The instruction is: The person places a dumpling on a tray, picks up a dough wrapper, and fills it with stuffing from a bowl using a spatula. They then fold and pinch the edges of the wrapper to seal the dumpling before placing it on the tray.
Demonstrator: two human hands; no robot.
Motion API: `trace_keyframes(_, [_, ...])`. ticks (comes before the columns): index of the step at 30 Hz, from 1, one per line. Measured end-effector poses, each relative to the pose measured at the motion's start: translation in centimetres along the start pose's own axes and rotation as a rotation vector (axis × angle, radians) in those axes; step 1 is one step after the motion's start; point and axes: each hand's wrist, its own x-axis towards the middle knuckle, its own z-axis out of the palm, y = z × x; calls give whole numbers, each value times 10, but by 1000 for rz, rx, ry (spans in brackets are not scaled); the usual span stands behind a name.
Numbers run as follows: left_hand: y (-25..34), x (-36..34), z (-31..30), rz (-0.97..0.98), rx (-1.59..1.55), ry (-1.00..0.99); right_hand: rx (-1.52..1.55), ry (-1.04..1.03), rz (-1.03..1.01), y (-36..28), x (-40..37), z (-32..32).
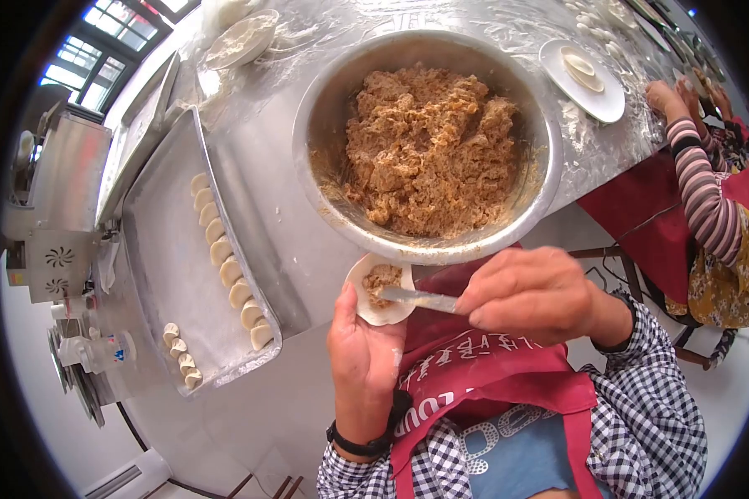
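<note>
My left hand [364,358] cradles a round white dumpling wrapper [401,309], its thumb at the wrapper's left edge. A small mound of brown filling [383,279] lies on the wrapper. In my right hand [541,295], closed fingers grip a flat metal spatula [424,300], whose tip touches the filling. Just beyond both hands stands a large metal bowl [549,187] of the same minced filling [433,150]. The spatula's handle end is hidden in my fingers.
Left of the bowl, a metal tray [162,224] carries a row of folded dumplings [230,271] and several more [186,363] near its corner. A white plate [601,93] with wrappers sits right. A co-worker's hand [667,100] rests by the floury table's edge.
</note>
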Motion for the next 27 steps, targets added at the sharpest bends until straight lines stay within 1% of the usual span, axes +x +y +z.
trace_keyframes(2, [0,1,-4,5,-20,10,0,38,39,2,6,-10])
trace_keyframes(4, [1,2,-5,4,-8,3,-112,153,89,8,10,-17])
trace_keyframes(5, [1,1,-4,1,-6,1,-182,135,88,11,12,-20])
trace_keyframes(6, [1,1,-2,4,-22,29,-185,137,90,14,12,-22])
trace_keyframes(8, [2,2,0,4,-37,54,-253,105,158,20,11,-23])
trace_keyframes(9, [1,2,0,14,-35,86,-255,105,159,23,11,-23])
trace_keyframes(10, [1,2,0,24,-32,120,-231,77,148,25,10,-23])
trace_keyframes(12, [0,2,0,23,-31,127,-205,50,140,26,9,-23])
trace_keyframes(15, [0,3,-1,17,-32,120,-152,23,191,25,4,-24])
trace_keyframes(17, [-1,3,-1,12,-35,108,-64,28,258,25,1,-26])
trace_keyframes(23, [-3,2,1,1,13,108,95,92,333,24,-2,-31])
trace_keyframes(27, [-3,2,1,10,14,110,44,137,354,22,0,-32])
